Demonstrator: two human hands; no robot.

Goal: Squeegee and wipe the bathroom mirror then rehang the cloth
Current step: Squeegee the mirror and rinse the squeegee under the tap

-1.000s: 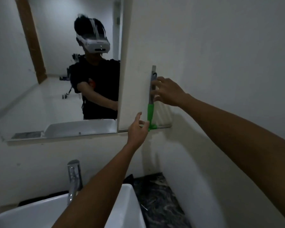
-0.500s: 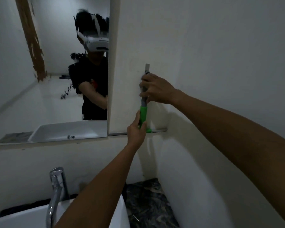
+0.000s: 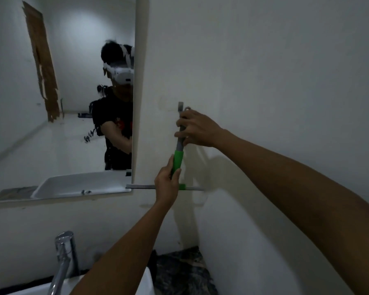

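1. The squeegee [image 3: 178,157] hangs against the wall just right of the mirror [image 3: 62,116], blade at the bottom.
2. The right hand [image 3: 197,129] holds its grey upper handle; the left hand [image 3: 167,182] grips the green part.
3. This looks like unhooking the tool; next, lift it clear and bring the blade onto the glass.
4. No cloth is visible.

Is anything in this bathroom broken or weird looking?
Yes. The brown strip seen in the mirror, upper left, has ragged, torn-looking edges. Also, the squeegee hangs upside down on the wall, blade at the bottom.
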